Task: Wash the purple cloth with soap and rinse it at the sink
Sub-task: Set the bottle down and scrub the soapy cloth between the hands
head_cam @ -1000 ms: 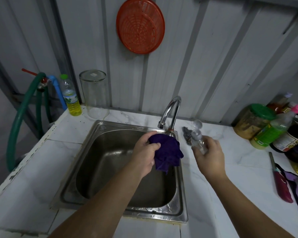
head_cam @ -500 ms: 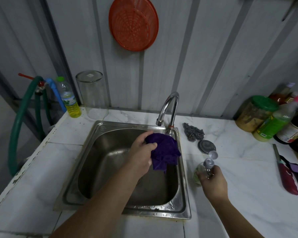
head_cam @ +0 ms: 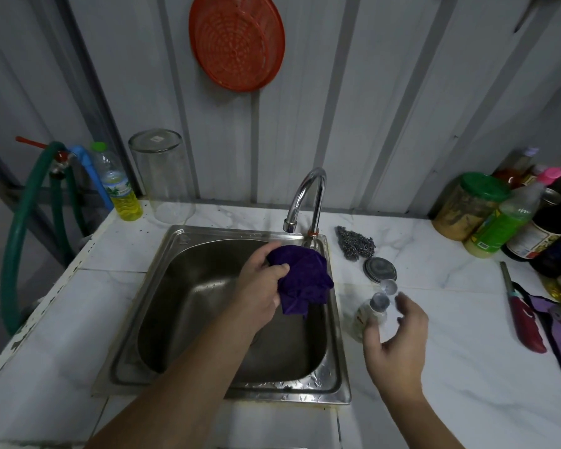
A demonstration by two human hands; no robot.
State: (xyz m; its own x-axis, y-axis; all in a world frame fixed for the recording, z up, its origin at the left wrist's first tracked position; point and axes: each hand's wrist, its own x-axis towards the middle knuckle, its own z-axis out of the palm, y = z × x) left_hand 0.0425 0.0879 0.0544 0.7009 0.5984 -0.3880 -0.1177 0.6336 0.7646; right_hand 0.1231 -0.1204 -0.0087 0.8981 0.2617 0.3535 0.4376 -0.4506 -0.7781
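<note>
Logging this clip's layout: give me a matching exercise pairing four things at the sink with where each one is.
Things:
1. purple cloth
2. soap bottle
3. steel scourer
4. orange basket

Places:
A. hanging on the wall
B. on the counter right of the tap
C. held in the left hand over the sink
D. on the counter by the open right hand

Pairs: 1-C, 2-D, 3-B, 4-A

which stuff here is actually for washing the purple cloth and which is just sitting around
For the job:
purple cloth, bunched in the left hand
small soap bottle, cap flipped open, by the open right hand
faucet
sink

Lying about:
steel scrubber
round metal lid
orange baskets
glass jar
condiment bottles
green hose
</note>
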